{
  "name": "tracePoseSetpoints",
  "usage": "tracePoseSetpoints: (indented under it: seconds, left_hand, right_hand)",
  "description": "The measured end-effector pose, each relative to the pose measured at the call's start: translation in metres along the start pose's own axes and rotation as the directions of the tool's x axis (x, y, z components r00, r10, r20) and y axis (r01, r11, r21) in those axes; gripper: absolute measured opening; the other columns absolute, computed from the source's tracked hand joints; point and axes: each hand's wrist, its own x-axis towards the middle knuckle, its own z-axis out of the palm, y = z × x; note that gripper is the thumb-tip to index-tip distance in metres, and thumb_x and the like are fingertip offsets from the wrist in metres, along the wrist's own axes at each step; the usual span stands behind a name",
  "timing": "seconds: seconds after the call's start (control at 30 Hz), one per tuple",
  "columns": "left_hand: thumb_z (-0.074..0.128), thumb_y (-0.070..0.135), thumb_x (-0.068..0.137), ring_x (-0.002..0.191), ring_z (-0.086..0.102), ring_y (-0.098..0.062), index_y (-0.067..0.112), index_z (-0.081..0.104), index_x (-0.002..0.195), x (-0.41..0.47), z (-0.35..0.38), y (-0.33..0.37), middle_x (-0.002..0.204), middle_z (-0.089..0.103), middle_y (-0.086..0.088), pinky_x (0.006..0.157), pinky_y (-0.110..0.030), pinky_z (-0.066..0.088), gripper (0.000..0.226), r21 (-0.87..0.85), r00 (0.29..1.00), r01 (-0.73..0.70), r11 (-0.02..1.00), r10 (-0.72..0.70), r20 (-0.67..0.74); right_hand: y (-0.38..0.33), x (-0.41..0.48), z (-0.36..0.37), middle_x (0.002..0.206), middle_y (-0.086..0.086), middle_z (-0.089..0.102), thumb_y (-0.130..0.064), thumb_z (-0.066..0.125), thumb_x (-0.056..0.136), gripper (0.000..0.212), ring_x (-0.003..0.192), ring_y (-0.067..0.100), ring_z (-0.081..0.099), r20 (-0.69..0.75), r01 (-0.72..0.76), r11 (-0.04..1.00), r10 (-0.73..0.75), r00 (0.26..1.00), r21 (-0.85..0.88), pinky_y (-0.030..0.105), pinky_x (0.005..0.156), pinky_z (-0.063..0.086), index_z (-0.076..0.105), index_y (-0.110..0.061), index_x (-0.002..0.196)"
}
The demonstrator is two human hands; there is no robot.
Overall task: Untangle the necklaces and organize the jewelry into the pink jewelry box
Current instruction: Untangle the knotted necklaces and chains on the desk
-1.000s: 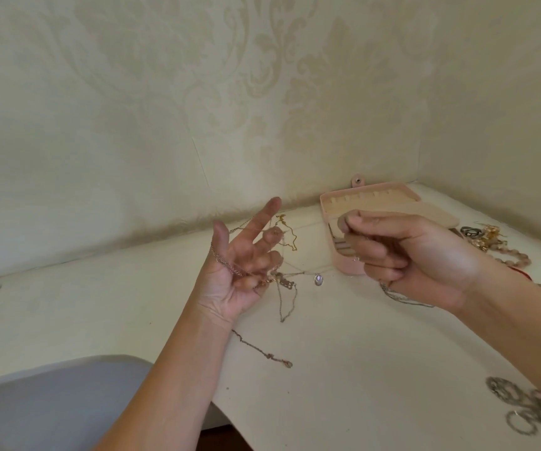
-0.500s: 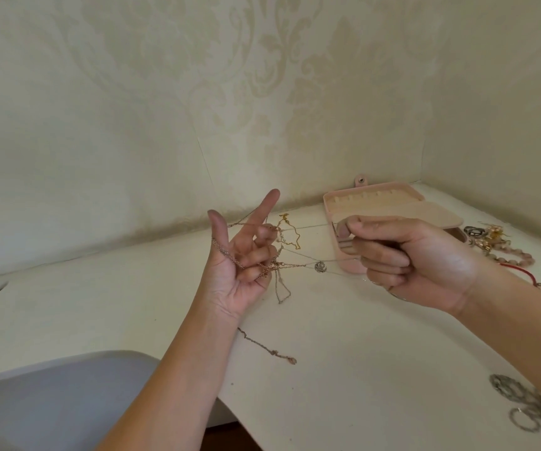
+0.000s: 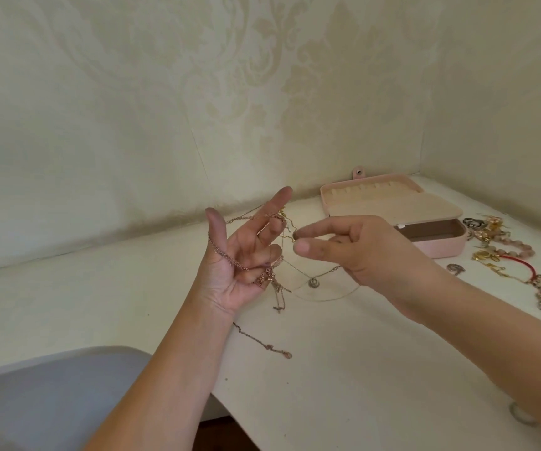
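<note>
We're catching this job at an early stage. The necklaces [image 3: 267, 276] are hanging in one knotted bunch off the left hand [image 3: 240, 268], which is hovering left of the jewelry box [image 3: 438, 249]. A rose-coloured chain is looping over the thumb and across the palm. The lower fingers are curling round it, while forefinger and thumb are sticking up straight. A pendant [image 3: 313, 282] is dangling on a finer strand between the hands, and a loose tail is trailing on the table [image 3: 344, 369] below the left wrist.

The right hand [image 3: 360, 252] is floating in front of the box, with forefinger and thumb tips closing in on a thin gold strand. We're not able to tell whether they're actually pinching it.

We're judging that nothing is separated yet. The box is lying open and showing no jewelry in the parts we're seeing. A pile of jewelry [image 3: 497, 245] is sitting just right of the box, so all the sorting is lying ahead.

The right hand is covering the box's near-left corner, and the strands are too fine for counting. A ring [image 3: 519, 415] well in front of the box is half hiding behind the right forearm.
</note>
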Motion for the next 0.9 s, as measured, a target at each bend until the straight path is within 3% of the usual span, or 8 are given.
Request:
tracePoseSetpoints:
  seconds: [0.13,0.3,0.33,0.4,0.47,0.6,0.77,0.9]
  left_hand:
    - [0.072,0.053,0.072,0.05,0.031,-0.004,0.007,0.047,0.139,0.002,-0.002,-0.003,0.102,0.07,-0.004,0.038,-0.015,0.023,0.085,0.063,0.999,0.031,0.998,-0.033,0.023]
    - [0.075,0.058,0.065,0.046,0.028,-0.003,0.014,0.056,0.133,0.002,-0.001,-0.006,0.094,0.071,0.006,0.034,-0.012,0.021,0.083,0.149,0.996,0.075,0.986,-0.081,0.031]
    - [0.075,0.059,0.064,0.046,0.027,-0.003,0.016,0.058,0.132,0.001,0.0,-0.005,0.092,0.071,0.008,0.035,-0.012,0.02,0.082,0.158,0.997,0.068,0.985,-0.072,0.02]
    - [0.075,0.059,0.063,0.046,0.025,-0.004,0.018,0.061,0.129,0.0,0.002,-0.004,0.087,0.069,0.01,0.035,-0.012,0.017,0.079,0.149,0.999,0.035,0.988,-0.036,0.005]
    - [0.078,0.059,0.059,0.043,0.021,-0.006,0.021,0.066,0.122,0.0,0.004,-0.004,0.078,0.065,0.012,0.033,-0.015,0.015,0.074,0.149,0.999,-0.01,0.989,0.016,-0.038]
    - [0.082,0.058,0.052,0.041,0.016,-0.007,0.025,0.068,0.119,0.001,0.011,-0.006,0.072,0.059,0.013,0.03,-0.017,0.015,0.076,0.106,0.989,-0.07,0.992,0.083,-0.119]
    - [0.077,0.062,0.052,0.041,0.017,-0.008,0.021,0.056,0.133,0.002,0.015,-0.007,0.078,0.062,0.007,0.032,-0.016,0.014,0.093,0.041,0.988,-0.083,0.996,0.087,-0.129]
    - [0.076,0.07,0.044,0.039,0.016,-0.005,0.026,0.055,0.133,0.001,0.019,-0.007,0.076,0.061,0.007,0.03,-0.009,0.012,0.101,0.181,0.985,-0.03,0.983,0.06,-0.162]
  right_hand:
    - [0.001,-0.001,0.012,0.047,-0.009,0.017,-0.034,0.08,0.066,0.026,0.05,0.013,0.016,-0.022,0.087,0.996,-0.086,0.996,0.028,0.025,0.05,0.016,0.075,-0.018,0.086]
    - [0.005,-0.002,0.015,0.043,-0.012,0.026,-0.022,0.077,0.076,0.019,0.045,0.009,0.022,0.02,0.081,0.996,-0.082,0.996,0.035,0.016,0.049,0.019,0.072,-0.005,0.084]
    - [0.004,-0.003,0.013,0.041,-0.014,0.03,-0.02,0.075,0.077,0.017,0.039,0.006,0.025,0.031,0.068,0.995,-0.07,0.997,0.075,0.011,0.046,0.021,0.071,-0.004,0.083]
    - [0.002,-0.003,0.006,0.042,-0.012,0.029,-0.025,0.071,0.075,0.017,0.036,0.004,0.022,0.055,0.034,0.976,-0.046,0.997,0.214,0.012,0.038,0.018,0.074,-0.009,0.081]
    - [0.001,-0.002,-0.001,0.047,-0.009,0.021,-0.033,0.068,0.07,0.018,0.04,0.006,0.014,0.058,0.018,0.939,-0.04,0.998,0.344,0.018,0.039,0.012,0.076,-0.017,0.074]
    - [0.003,-0.003,-0.003,0.047,-0.01,0.018,-0.029,0.065,0.069,0.016,0.039,0.004,0.012,0.091,-0.007,0.894,-0.038,0.995,0.448,0.019,0.04,0.009,0.075,-0.016,0.068]
    - [0.003,-0.005,0.0,0.046,-0.009,0.02,-0.027,0.063,0.07,0.016,0.039,0.004,0.013,0.15,-0.003,0.917,-0.062,0.987,0.398,0.017,0.04,0.011,0.075,-0.017,0.065]
    - [0.003,-0.007,-0.005,0.05,-0.006,0.021,-0.029,0.066,0.068,0.016,0.042,0.006,0.014,0.154,0.024,0.946,-0.077,0.985,0.323,0.017,0.041,0.013,0.076,-0.016,0.069]
